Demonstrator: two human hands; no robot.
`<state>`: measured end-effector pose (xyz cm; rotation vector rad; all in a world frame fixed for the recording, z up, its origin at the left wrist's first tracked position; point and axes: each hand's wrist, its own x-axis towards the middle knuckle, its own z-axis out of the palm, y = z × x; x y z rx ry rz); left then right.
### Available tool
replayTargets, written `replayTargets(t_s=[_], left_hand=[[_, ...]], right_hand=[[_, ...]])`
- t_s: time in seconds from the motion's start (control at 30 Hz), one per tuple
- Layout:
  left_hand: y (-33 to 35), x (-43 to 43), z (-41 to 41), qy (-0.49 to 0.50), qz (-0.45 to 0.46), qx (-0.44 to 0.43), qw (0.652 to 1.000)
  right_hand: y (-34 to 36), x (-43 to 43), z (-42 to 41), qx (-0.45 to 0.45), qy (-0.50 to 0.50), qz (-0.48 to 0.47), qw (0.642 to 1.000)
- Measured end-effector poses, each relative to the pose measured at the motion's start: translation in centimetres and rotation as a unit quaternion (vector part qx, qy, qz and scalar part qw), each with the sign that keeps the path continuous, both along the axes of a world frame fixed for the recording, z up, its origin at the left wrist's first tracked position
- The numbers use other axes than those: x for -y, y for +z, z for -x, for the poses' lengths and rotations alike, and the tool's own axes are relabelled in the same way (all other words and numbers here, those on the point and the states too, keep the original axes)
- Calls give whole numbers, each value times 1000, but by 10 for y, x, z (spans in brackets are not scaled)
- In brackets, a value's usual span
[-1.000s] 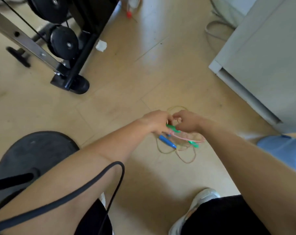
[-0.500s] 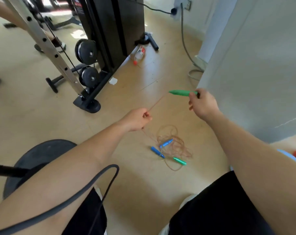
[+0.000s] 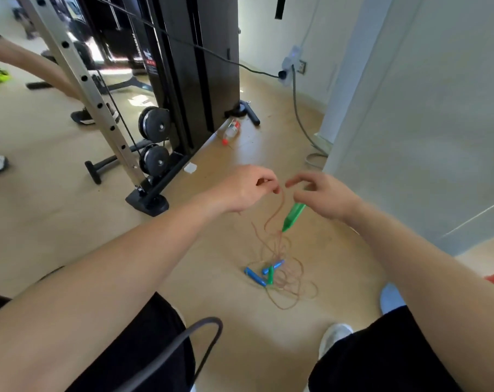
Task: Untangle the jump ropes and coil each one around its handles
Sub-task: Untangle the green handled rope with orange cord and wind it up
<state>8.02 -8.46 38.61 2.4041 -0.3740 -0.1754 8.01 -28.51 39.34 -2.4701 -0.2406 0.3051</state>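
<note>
Green plastic jump-rope handle [image 3: 293, 217] hangs from under the right hand [image 3: 326, 198]. Its long axis slants down and toward the left hand [image 3: 247, 190], tapered tip lowest. The right hand's lower fingers seem to clamp the handle's top end, though the hold itself is hidden, and its index finger and thumb stretch free toward the other hand.

The left hand pinches the thin tan cord [image 3: 282, 203] at its fingertips, just beside that index finger. From the pinch the cord drops to a tangled heap of cord [image 3: 285, 291] on the pale wooden floor [image 3: 268, 335]. The heap lies below and between both hands, slightly nearer the right. Two blue handles [image 3: 254, 276] and a second green handle [image 3: 271, 274] lie crossed in it.

Beyond the left hand, a red-and-white label [image 3: 148, 56] on the black weight machine is too blurred to read. The clear bottle with a red cap [image 3: 231, 131] shows no legible print.
</note>
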Motion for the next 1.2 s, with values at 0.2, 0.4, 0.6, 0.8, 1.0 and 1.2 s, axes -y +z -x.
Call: replayTargets(t_s=[0.2,0.4,0.6,0.8,1.0,1.2], left_hand=[[-27,14,-2,34,38,37,998],[-43,24,-23,74,69,31,994],[-62,-2,-41,63,13,-101,993],[-62,-18,-47,88,-51,-71,992],[-48,28,-29,0,5,-7,1000],[-38,21,-25,29,72,-22,997]], right_hand=[[-26,-12,-8,-3,32,-26,999],[-30,12,-36,11,21,-8,1000],[-37,55,-54,104,-150,-4,983],[-43,61,-51,-30,-127,195,972],[-35,4,-29,-27,49,43,998],[-28,15,-29,76,-8,27,997]])
